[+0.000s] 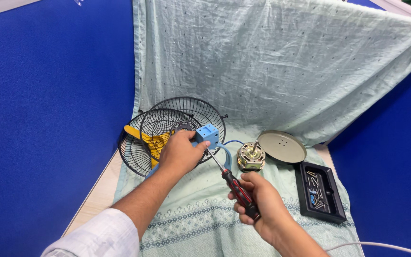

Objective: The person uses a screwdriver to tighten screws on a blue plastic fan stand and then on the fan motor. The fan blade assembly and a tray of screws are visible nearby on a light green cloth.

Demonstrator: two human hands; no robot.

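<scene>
My left hand (181, 153) grips a small blue plastic box (208, 134) with a blue curved bracket (226, 154) under it, held just above the cloth. My right hand (258, 200) is closed around the red and black handle of a screwdriver (236, 189). Its metal shaft slants up and left, and the tip meets the underside of the blue box beside my left thumb. Behind my left hand lean black wire fan guards (186, 110) and a yellow fan blade (143, 137).
A bare fan motor (251, 157) with copper windings stands on the pale green cloth (200, 214). A round grey metal cover (281, 146) lies behind it. A black tray (335, 209) with several screws sits at the right. Blue partition walls enclose both sides. A white cable (381, 245) crosses the lower right.
</scene>
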